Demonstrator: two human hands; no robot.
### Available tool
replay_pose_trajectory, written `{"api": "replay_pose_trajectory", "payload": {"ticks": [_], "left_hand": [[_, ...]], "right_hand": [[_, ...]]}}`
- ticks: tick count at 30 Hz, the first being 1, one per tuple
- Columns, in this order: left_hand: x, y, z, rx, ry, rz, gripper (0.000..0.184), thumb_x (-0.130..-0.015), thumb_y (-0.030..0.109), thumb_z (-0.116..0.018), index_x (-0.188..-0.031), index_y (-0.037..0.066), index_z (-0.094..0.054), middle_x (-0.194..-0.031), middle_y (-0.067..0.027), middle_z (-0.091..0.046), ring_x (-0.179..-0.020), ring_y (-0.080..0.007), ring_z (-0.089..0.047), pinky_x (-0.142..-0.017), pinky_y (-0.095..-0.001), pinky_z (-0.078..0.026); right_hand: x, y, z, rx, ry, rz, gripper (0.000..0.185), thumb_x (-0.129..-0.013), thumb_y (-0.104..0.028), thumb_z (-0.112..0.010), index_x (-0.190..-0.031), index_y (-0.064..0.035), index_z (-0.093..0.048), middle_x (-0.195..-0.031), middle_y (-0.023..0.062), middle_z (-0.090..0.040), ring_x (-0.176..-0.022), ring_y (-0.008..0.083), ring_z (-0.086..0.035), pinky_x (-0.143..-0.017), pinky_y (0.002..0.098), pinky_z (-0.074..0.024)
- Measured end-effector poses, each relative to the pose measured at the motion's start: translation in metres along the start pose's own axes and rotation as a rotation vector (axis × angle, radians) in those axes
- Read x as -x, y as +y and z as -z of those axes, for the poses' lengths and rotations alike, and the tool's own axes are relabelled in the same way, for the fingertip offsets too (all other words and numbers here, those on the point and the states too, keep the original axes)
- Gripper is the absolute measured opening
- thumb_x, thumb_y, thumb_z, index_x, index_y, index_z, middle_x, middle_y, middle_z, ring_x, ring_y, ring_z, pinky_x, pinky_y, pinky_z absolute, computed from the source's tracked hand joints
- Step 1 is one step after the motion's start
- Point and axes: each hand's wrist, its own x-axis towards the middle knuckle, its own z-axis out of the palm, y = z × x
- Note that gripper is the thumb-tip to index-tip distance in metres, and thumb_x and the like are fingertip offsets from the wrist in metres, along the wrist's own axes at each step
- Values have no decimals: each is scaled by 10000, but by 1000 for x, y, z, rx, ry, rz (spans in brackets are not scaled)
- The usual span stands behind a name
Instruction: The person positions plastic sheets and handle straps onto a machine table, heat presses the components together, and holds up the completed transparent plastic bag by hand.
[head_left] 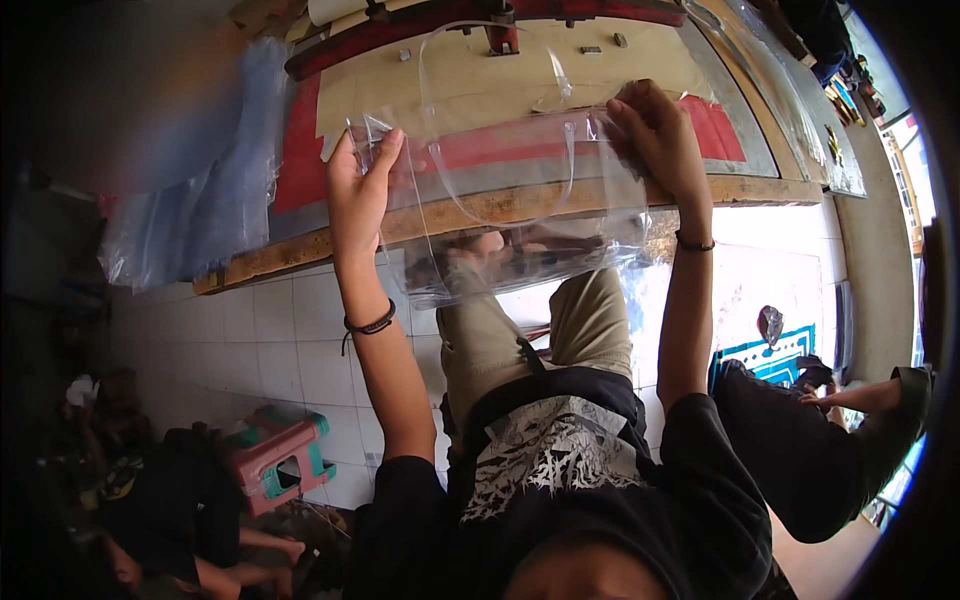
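A clear plastic tote bag [510, 185] with see-through loop handles hangs in front of me at the table's edge. My left hand [360, 185] is closed on its upper left corner, thumb pointing up along the film. At the upper right corner, my right hand [660, 135] grips the bag with bent fingers, some of them hidden behind the plastic. One handle arches up over the paper on the table, while the other droops across the bag's front. The lower part of the bag hangs past the table edge above my knees.
Ahead is a wooden-edged table [480, 205] with tan paper [370, 95], red sheet [305, 150] and a red metal bar [400, 38]. Clear plastic sheets [215, 190] drape at left. A pink-green stool [280, 460] stands on the tiles; people sit at both sides.
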Motion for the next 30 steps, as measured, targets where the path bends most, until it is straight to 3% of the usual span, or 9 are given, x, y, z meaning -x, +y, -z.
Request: {"api": "replay_pose_trajectory", "payload": {"ticks": [4,7,10,14,17,23,30], "left_hand": [[-1,-3,2,-13,1,-9,210,-959,218,-641,-1076,51,-587,-925,-55,-704,-739,-130,-686,-586,-209,-481],[-1,-4,3,22,17,-3,173,-942,184,-681,-991,33,-612,-889,12,-649,-798,-55,-597,-713,-210,-459],[-2,-6,1,24,48,-22,174,-938,180,-687,-1007,34,-624,-911,20,-651,-845,-37,-563,-749,-207,-442],[0,1,-2,-17,82,-20,163,-942,162,-678,-1016,25,-629,-929,15,-659,-854,-41,-561,-773,-219,-450],[-1,-3,1,29,39,-2,164,-955,159,-660,-1038,23,-620,-929,6,-661,-845,-51,-586,-749,-224,-473],[3,6,0,103,4,15,232,-1008,244,-574,-1111,36,-575,-914,-24,-663,-726,-124,-670,-581,-226,-511],[3,5,0,60,-10,15,260,-1026,288,-531,-1133,51,-541,-945,-71,-685,-715,-153,-689,-534,-227,-491]], "right_hand": [[0,-1,-1,-81,-19,-52,220,-947,-188,-665,-1012,14,-606,-843,59,-704,-746,66,-644,-614,237,-531],[1,-3,-1,-133,-28,-103,212,-951,-182,-660,-1013,12,-605,-853,51,-705,-752,66,-645,-615,230,-535],[1,-14,0,-87,-14,-153,206,-951,-181,-657,-1008,10,-605,-838,54,-701,-742,66,-643,-606,228,-526],[-1,-9,0,92,0,-20,211,-952,-197,-655,-1006,1,-607,-811,57,-695,-712,66,-635,-580,222,-502],[1,-14,2,42,-23,-47,204,-951,-198,-655,-1001,-6,-608,-794,50,-686,-694,68,-624,-570,226,-497],[4,-9,-3,-146,64,-124,179,-956,-181,-648,-1004,-14,-603,-720,23,-628,-585,49,-560,-504,215,-442],[6,-15,0,-98,74,-92,151,-961,-154,-632,-1013,-17,-598,-671,8,-592,-515,50,-499,-464,235,-395]]}}
